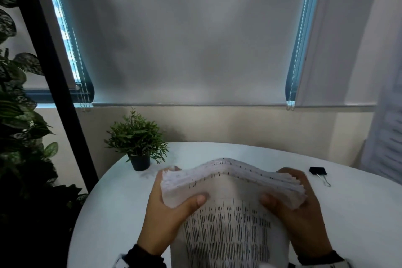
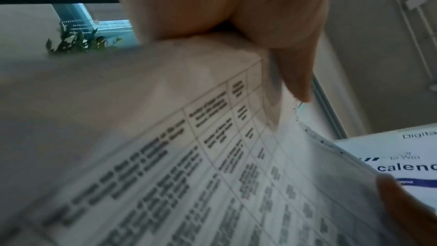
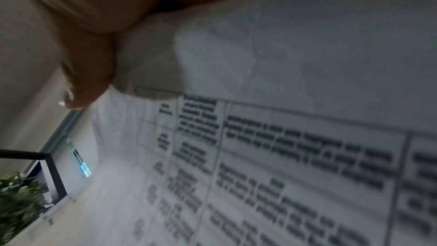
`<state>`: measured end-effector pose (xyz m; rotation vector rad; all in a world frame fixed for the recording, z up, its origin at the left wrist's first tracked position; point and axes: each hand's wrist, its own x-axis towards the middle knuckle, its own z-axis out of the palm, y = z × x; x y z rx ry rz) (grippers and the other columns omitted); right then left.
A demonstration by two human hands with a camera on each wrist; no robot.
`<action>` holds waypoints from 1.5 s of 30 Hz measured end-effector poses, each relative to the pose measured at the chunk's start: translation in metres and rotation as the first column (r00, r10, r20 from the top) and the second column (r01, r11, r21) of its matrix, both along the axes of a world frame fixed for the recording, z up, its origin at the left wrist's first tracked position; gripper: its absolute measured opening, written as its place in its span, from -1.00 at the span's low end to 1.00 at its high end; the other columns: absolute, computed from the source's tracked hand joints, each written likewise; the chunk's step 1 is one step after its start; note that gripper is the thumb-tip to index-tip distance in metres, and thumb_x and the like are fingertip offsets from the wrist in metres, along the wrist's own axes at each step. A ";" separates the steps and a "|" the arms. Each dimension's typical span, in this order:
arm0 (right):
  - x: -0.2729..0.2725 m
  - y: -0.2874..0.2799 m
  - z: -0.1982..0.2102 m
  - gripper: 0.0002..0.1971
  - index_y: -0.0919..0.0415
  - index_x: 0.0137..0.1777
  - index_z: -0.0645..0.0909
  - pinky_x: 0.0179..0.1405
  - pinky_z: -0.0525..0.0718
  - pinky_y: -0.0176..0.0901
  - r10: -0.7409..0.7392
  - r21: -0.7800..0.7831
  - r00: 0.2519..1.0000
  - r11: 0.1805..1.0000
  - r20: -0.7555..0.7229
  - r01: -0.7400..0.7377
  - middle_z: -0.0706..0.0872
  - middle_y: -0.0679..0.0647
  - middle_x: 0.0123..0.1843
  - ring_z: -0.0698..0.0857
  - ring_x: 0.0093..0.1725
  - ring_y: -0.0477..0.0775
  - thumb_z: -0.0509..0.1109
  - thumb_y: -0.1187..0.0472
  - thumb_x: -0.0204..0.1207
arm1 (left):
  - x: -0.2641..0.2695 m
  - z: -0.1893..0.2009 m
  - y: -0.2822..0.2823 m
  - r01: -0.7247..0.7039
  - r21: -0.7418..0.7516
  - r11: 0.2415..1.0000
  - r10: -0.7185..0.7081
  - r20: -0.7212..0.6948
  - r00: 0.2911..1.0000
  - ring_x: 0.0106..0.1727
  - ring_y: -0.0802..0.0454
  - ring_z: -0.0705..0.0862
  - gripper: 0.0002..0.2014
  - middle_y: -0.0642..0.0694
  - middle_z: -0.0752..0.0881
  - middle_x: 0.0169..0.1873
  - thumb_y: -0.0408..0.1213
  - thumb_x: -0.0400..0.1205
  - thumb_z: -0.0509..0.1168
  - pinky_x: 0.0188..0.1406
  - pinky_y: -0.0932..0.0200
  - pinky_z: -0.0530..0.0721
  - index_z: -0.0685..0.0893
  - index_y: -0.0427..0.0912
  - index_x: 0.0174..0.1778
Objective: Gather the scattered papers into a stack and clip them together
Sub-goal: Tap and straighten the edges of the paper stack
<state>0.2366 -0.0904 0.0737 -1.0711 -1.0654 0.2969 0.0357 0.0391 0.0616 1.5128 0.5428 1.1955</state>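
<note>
left hand (image 2: 236,6) pinching papers (image 2: 189,156), seemingly bowed

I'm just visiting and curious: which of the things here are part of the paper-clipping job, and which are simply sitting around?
Part of the job:
- stack of papers, gripped by the left hand and right hand
- black binder clip, lying unused on the table

Just lying about:
- small potted plant
- big leafy plant
- window blind
</note>
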 end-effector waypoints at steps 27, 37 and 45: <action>-0.015 0.000 -0.010 -0.35 -0.64 0.09 0.39 0.01 0.63 -0.42 -0.263 -0.010 0.950 0.963 0.167 0.269 0.55 -0.57 0.15 0.57 0.12 -0.49 0.67 -0.12 0.13 | 0.003 -0.001 -0.018 -0.290 0.378 0.879 0.331 -0.049 0.942 0.20 0.36 0.56 -0.32 0.45 0.52 0.17 0.13 0.15 0.54 0.04 0.47 0.58 0.41 0.49 0.17; -0.007 -0.011 -0.014 -0.40 -0.38 0.06 0.53 -0.01 0.53 -0.69 -0.255 0.014 0.953 0.967 0.161 0.256 0.64 -0.43 0.17 0.60 0.13 -0.45 0.67 0.11 0.08 | -0.003 0.000 -0.025 -0.299 0.385 0.873 0.322 0.005 0.947 0.13 0.23 0.64 -0.40 0.27 0.61 0.13 0.08 0.17 0.54 0.00 0.39 0.65 0.52 0.28 0.12; -0.015 -0.004 -0.011 -0.70 -0.24 -0.21 0.63 -0.26 0.60 -0.62 -0.253 0.068 0.966 0.966 0.044 0.250 0.74 -0.35 -0.13 0.70 -0.11 -0.35 0.61 0.16 0.17 | 0.007 0.012 -0.026 -0.294 0.345 0.891 0.299 0.040 0.953 -0.07 0.34 0.67 -0.65 0.30 0.71 -0.13 -0.09 0.22 0.59 -0.26 0.60 0.55 0.61 0.24 -0.18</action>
